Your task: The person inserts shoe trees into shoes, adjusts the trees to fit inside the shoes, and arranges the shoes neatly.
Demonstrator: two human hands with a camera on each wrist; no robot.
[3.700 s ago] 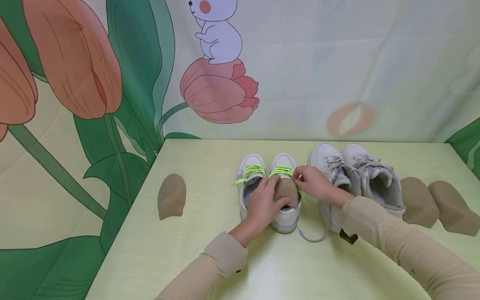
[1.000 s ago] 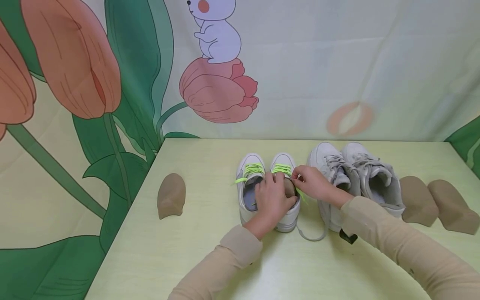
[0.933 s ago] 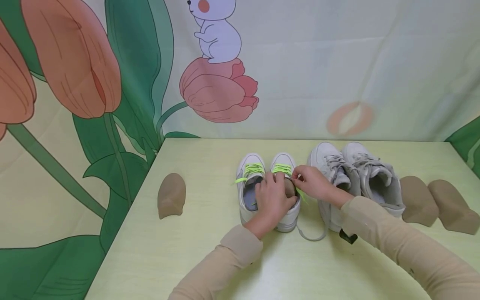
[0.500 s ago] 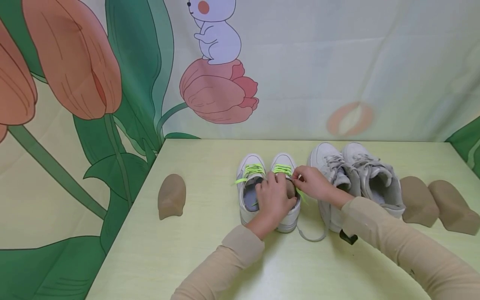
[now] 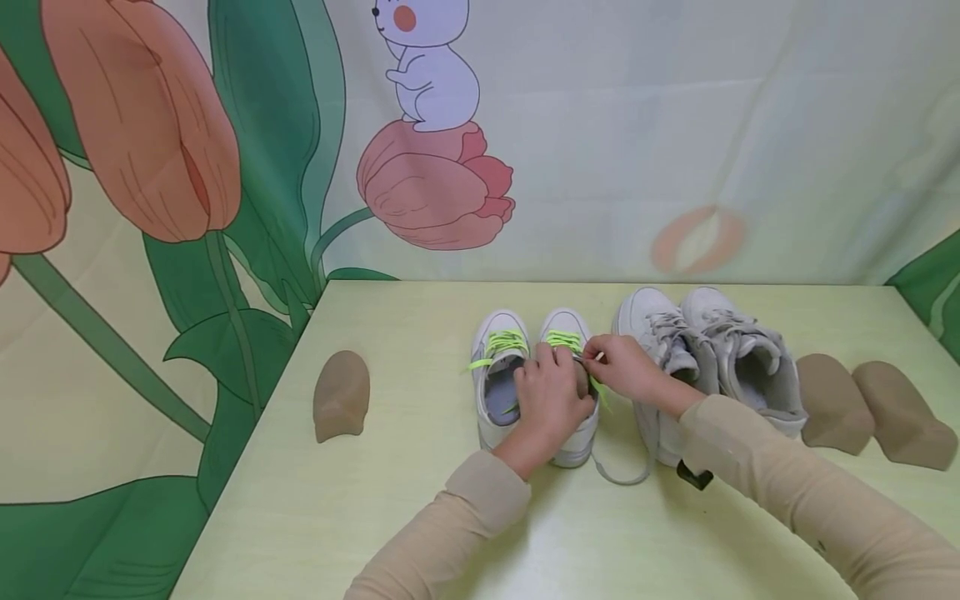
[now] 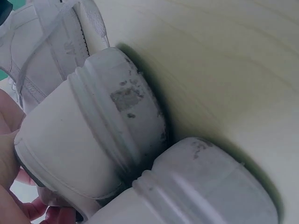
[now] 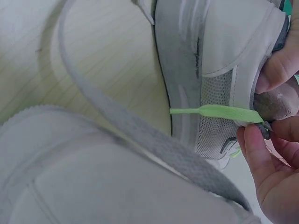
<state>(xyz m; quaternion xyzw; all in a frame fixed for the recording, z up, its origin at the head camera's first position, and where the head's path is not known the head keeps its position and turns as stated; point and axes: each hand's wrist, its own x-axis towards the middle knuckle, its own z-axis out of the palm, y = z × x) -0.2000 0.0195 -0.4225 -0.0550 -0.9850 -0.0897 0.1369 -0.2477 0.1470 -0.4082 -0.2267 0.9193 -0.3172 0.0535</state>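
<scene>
The head view shows my left hand (image 5: 549,402) over the mouth of a white sneaker (image 5: 576,448) with neon green laces. Its fingers hold a brown shoe insert (image 7: 275,103) that sits partly inside the shoe; the rest is hidden. In the right wrist view my left thumb lies at the collar, beside the insert. My right hand (image 5: 621,365) pinches the grey edge of the shoe's tongue (image 7: 265,129) between thumb and fingers, close to a hanging green lace end (image 7: 229,112). The matching sneaker (image 5: 495,433) stands at the left, its grey insole visible.
Another pair of white sneakers (image 5: 783,392) with grey laces stands to the right, partly behind my right forearm. One loose lace (image 5: 626,482) trails on the table (image 5: 420,333). Brown inserts lie at the far left (image 5: 342,396) and, as two, far right (image 5: 903,417).
Since the oldest frame, the left hand has moved right and forward over the shoe's mouth, and the insert has gone deeper inside. The right hand has stayed at the tongue.
</scene>
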